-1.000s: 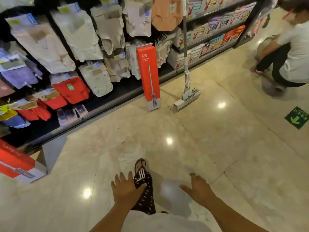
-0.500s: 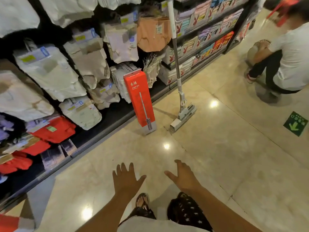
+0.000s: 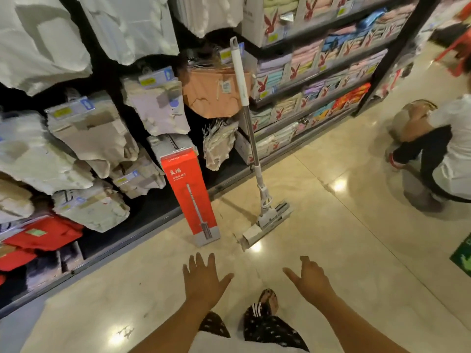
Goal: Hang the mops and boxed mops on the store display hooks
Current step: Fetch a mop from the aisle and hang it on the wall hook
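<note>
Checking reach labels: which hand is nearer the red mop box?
Left. The left hand hovers open just in front of the red mop box, near its base; the right hand is farther right, in front of the bare mop head.

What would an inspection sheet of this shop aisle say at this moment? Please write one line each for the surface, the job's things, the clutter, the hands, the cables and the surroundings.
Surface: glossy beige tiled floor with lamp reflections.
Job's things: red boxed mop stands upright on the floor at the display; unboxed mop leans on the shelving, head on the floor. Neither hangs yet.
Clutter: nothing seen.
Hands: left hand and right hand open, holding nothing, short of both mops.
Cables: nothing seen.
Surroundings: hanging packaged garments, shelves of boxed goods, a crouching person at right, a green floor sticker.
</note>
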Action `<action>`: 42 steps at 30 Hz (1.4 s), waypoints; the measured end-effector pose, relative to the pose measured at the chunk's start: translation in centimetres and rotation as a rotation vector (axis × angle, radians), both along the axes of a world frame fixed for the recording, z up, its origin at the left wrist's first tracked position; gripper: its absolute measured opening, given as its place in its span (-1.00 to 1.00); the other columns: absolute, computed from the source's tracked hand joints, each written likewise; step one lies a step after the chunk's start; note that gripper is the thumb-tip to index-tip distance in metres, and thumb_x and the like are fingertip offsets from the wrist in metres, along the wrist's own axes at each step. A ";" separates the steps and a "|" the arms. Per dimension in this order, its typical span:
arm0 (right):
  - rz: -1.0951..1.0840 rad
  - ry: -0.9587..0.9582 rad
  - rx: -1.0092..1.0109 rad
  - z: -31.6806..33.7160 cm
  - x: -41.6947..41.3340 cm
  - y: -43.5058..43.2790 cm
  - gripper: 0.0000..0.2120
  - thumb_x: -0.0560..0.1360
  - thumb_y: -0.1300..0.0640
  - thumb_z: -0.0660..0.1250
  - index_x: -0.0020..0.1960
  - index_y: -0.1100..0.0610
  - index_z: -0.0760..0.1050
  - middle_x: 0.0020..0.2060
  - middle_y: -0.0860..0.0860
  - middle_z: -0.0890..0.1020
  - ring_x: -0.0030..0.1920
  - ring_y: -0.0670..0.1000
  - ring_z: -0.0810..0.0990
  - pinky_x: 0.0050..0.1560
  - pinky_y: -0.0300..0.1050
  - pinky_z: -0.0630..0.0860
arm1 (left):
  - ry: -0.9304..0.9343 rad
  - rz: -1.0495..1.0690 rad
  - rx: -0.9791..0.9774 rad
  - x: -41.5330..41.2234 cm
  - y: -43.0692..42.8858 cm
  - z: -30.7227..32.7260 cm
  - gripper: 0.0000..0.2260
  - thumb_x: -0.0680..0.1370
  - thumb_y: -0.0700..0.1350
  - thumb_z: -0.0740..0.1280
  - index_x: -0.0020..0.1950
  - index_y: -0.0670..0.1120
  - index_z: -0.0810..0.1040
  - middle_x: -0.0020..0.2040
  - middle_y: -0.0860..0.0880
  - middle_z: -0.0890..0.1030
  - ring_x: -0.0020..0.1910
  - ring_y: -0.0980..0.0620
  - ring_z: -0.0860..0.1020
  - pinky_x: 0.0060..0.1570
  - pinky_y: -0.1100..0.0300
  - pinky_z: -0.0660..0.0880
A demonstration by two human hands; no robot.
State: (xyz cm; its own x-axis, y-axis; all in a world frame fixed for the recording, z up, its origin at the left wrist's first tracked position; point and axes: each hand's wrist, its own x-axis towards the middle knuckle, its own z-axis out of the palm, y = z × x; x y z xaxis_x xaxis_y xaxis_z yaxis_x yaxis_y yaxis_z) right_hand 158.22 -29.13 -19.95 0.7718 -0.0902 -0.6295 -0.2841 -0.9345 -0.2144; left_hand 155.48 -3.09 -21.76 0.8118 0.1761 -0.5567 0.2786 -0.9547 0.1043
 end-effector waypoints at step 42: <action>0.457 -0.162 0.775 9.2 63.8 11.2 -0.61 0.57 0.16 0.33 0.35 0.26 0.39 0.12 0.17 0.58 0.12 0.13 0.57 0.01 -0.16 0.51 | -0.554 0.899 -0.978 57.6 -6.8 6.8 -0.68 0.52 -0.35 0.38 0.15 -0.03 0.46 0.01 0.04 0.56 0.03 0.01 0.55 0.15 0.03 0.52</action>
State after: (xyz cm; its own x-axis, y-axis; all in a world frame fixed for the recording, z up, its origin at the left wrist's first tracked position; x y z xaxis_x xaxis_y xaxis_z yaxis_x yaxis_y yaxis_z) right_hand 222.06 -17.97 -10.75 0.7131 0.6481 -0.2673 0.1663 -0.5268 -0.8336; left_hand 213.08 -9.90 -14.99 0.7808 0.4741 -0.4068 0.4443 0.0364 0.8951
